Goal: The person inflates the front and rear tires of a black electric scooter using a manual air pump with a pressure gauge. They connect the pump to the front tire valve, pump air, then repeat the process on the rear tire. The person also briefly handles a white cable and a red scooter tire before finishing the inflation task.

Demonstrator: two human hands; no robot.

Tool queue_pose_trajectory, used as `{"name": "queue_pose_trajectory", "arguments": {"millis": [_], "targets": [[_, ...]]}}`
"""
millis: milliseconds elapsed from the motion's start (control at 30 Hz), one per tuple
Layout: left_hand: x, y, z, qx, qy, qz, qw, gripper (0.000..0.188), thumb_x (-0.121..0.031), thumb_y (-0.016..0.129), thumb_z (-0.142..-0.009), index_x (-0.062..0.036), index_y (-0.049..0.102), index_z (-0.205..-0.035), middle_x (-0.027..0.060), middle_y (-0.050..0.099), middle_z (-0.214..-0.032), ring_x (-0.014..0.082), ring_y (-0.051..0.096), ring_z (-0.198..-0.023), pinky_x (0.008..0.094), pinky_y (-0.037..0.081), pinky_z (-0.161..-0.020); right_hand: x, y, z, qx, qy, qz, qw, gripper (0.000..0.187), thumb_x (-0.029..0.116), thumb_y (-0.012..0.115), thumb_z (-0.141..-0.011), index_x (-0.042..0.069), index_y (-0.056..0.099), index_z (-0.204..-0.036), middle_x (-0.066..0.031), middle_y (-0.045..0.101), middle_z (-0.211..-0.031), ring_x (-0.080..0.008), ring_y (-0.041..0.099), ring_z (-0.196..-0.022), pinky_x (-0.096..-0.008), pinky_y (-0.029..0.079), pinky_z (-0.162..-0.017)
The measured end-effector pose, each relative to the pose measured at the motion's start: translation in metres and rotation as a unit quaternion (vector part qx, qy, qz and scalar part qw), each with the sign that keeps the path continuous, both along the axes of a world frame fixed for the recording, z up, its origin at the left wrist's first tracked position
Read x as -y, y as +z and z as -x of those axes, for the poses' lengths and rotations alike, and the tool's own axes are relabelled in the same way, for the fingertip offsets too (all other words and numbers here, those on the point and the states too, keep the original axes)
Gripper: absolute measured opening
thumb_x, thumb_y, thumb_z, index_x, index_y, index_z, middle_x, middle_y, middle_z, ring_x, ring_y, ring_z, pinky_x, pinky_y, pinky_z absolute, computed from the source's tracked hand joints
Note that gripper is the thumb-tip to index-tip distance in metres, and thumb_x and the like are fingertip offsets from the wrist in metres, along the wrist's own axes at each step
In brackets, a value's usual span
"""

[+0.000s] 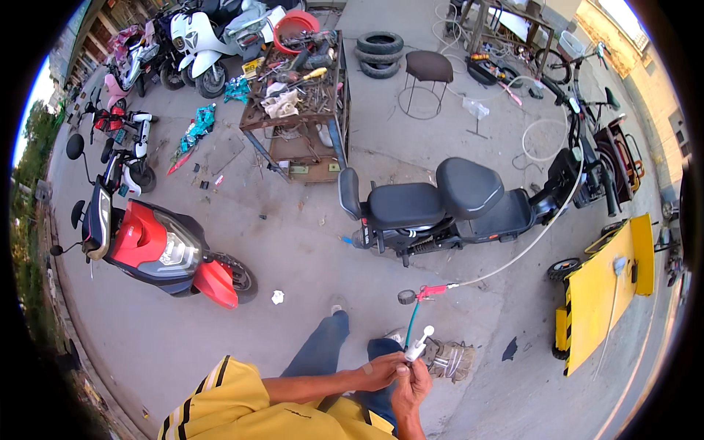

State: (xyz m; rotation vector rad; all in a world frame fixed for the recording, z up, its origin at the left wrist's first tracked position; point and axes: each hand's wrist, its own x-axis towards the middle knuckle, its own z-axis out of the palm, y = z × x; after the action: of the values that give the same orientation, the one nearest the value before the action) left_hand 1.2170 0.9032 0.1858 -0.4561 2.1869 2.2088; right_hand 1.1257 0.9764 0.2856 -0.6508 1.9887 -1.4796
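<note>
In front of my body, both hands meet. My left hand is closed, its fingertips at the lower end of a thin green hose. My right hand pinches a small white plastic piece with a rounded tip; its exact kind is unclear. The green hose leads up to a red tire inflator gun, which has a round dark gauge. From the gun a long pale air hose runs off to the right. How hose and white piece meet is hidden by my fingers.
A black electric scooter stands ahead, a red one on the left. A cluttered tool cart is beyond, near stacked tires and a stool. A yellow flatbed cart stands right; a strapped bundle lies by my foot.
</note>
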Motion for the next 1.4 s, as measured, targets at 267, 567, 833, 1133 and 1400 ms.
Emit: {"name": "queue_pose_trajectory", "arguments": {"millis": [267,567,833,1133,1400], "targets": [[0.145,0.213,-0.005,-0.134,0.107,-0.405,0.898,0.026,-0.025,0.038,-0.112,-0.005,0.054,-0.104,0.0131,0.066,-0.105,0.0287,0.063,-0.119,0.0451,0.046,-0.109,0.042,0.07,0.049,-0.064,-0.25,0.035,0.965,0.052,0.029,0.054,-0.106,-0.001,0.045,-0.147,-0.0182,0.054,-0.138,-0.0281,0.055,-0.127,-0.0411,0.043,-0.108],[0.253,0.316,-0.066,-0.296,0.002,-0.423,0.856,0.03,-0.026,0.039,-0.112,-0.003,0.056,-0.105,0.0243,0.067,-0.112,0.0425,0.06,-0.123,0.0613,0.041,-0.111,0.112,-0.059,0.161,0.146,-0.428,0.001,0.892,0.094,0.044,0.075,-0.091,0.004,0.024,-0.159,-0.0255,0.033,-0.159,-0.0341,0.036,-0.146,-0.0484,0.03,-0.117],[0.329,0.389,-0.11,-0.263,0.121,-0.295,0.911,0.03,-0.035,0.048,-0.108,-0.0096,0.053,-0.092,0.0164,0.068,-0.094,0.0322,0.07,-0.095,0.0577,0.053,-0.091,0.197,-0.092,0.249,0.196,-0.474,0.232,0.826,0.058,0.023,0.059,-0.103,0.007,0.034,-0.153,-0.0124,0.06,-0.102,-0.0172,0.057,-0.065,-0.0343,0.048,-0.055],[0.415,0.317,-0.074,-0.254,0.303,-0.252,0.883,0.031,-0.033,0.046,-0.11,-0.0046,0.055,-0.101,0.017,0.065,-0.094,0.0419,0.066,-0.107,0.0654,0.05,-0.103,0.293,0.091,0.451,0.039,-0.41,0.323,0.852,0.041,0.016,0.047,-0.107,0.006,0.048,-0.147,0.0029,0.042,-0.069,-0.007,0.039,-0.048,-0.0258,0.035,-0.04],[0.511,0.269,-0.034,-0.166,0.295,-0.425,0.84,0.029,-0.036,0.056,-0.105,-0.007,0.059,-0.105,0.0146,0.065,-0.11,0.0306,0.062,-0.117,0.052,0.049,-0.106,0.39,0.188,0.534,-0.063,-0.375,0.357,0.853,0.04,0.015,0.048,-0.108,0.003,0.051,-0.146,0.0052,0.042,-0.069,-0.0045,0.038,-0.049,-0.0229,0.034,-0.041]]}}
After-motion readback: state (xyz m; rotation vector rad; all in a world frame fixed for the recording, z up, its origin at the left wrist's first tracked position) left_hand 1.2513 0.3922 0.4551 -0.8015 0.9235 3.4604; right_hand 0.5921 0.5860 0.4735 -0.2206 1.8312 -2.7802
